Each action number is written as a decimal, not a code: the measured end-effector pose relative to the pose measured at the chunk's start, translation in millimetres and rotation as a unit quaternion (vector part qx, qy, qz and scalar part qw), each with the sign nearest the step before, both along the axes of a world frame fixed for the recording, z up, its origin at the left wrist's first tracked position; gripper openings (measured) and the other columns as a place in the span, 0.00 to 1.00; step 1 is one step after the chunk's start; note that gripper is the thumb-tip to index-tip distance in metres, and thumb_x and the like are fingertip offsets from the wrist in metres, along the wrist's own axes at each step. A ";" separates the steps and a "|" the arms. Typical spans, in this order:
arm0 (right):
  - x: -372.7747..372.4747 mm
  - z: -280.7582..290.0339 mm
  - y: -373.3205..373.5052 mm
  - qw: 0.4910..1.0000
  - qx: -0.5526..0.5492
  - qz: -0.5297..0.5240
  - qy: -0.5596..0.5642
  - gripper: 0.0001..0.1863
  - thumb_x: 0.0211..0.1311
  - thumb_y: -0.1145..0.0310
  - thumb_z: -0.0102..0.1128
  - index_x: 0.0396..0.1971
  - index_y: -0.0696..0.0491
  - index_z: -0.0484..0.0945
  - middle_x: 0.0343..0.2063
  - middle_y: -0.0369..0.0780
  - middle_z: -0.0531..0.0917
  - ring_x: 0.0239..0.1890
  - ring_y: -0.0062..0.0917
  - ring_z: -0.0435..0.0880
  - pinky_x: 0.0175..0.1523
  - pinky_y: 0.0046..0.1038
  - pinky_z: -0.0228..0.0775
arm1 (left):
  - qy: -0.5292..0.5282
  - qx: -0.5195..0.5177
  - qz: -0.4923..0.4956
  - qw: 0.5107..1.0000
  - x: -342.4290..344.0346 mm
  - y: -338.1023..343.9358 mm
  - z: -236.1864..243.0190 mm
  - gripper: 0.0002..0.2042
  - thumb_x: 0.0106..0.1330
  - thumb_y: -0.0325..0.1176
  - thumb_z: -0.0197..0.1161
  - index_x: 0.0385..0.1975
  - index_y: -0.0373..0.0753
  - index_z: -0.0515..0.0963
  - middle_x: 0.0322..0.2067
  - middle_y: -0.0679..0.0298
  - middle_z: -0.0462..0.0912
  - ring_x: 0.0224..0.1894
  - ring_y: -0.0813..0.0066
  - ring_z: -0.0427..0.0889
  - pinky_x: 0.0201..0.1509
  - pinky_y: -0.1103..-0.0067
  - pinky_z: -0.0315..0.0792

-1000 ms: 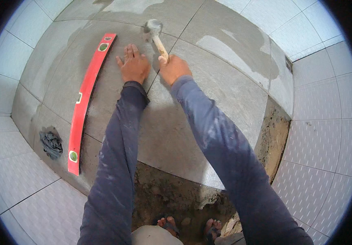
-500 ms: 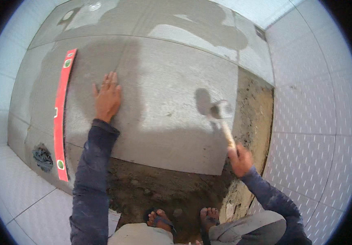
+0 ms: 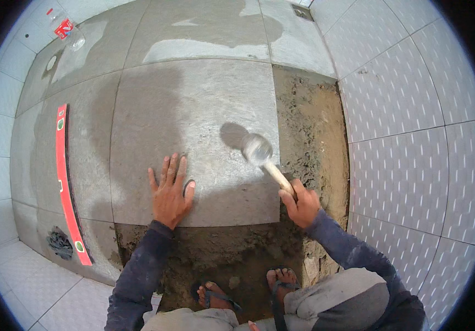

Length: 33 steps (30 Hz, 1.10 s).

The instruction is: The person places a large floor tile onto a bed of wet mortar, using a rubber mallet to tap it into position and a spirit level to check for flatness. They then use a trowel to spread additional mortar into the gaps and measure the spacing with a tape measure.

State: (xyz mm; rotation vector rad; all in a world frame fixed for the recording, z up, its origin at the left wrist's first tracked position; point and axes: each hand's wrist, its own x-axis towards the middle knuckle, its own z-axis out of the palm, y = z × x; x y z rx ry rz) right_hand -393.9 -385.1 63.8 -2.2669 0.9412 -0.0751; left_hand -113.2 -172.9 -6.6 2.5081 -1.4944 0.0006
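- The left hand (image 3: 170, 193) lies flat and fully open on a large grey floor tile (image 3: 193, 132), fingers spread and pointing away from the person, palm down near the tile's near edge; it grips nothing.
- The right hand (image 3: 302, 204) is closed around the pale wooden handle of a mallet (image 3: 265, 160), held near the tile's near right corner.
- The mallet has a rounded, light grey head that looks blurred; it sits just over the right part of the tile, and a dark shadow falls on the tile just left of and above it. Whether the head touches the tile cannot be told.
- The tile is square, matt grey with a mottled, dusty surface, paler in patches. It lies in line with other grey tiles to its left and beyond it, with thin joints between them.
- Brown, lumpy mortar (image 3: 315, 132) shows bare along the tile's right side and in front of its near edge.
- A long red spirit level (image 3: 67, 182) lies on the grey tiles to the left, well apart from the left hand, running roughly along the wall.
- White wall tiles (image 3: 408, 143) with small dashes stand to the right of the mortar.
- Two feet in sandals (image 3: 215, 295) rest on the mortar below the hands; both arms wear dark blue sleeves.
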 end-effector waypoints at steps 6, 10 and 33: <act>5.5 -27.9 -24.4 0.998 0.037 -0.049 -0.002 0.18 0.71 0.54 0.54 0.39 0.57 0.71 0.21 0.53 0.78 0.28 0.56 0.81 0.33 0.48 0.71 | 0.027 0.063 0.018 0.997 -1.7 -5.8 11.6 0.30 0.71 0.45 0.51 0.73 0.47 0.60 0.73 0.61 0.59 0.76 0.61 0.53 0.78 0.53 0.37; -0.7 -41.3 -32.3 0.997 -0.007 -0.076 -0.015 0.20 0.71 0.53 0.54 0.38 0.58 0.75 0.24 0.53 0.81 0.29 0.51 0.83 0.35 0.47 0.72 | 0.034 0.023 -0.002 0.999 -2.3 -3.3 4.6 0.29 0.72 0.44 0.49 0.73 0.46 0.59 0.73 0.59 0.59 0.76 0.59 0.53 0.77 0.51 0.39; 97.5 -19.3 73.7 0.975 0.028 0.219 -0.032 0.17 0.69 0.57 0.56 0.43 0.57 0.72 0.22 0.54 0.81 0.27 0.56 0.82 0.33 0.49 0.73 | -0.071 -0.026 0.450 0.890 -5.6 119.6 -26.1 0.33 0.72 0.50 0.49 0.69 0.30 0.60 0.70 0.45 0.61 0.73 0.50 0.57 0.75 0.53 0.48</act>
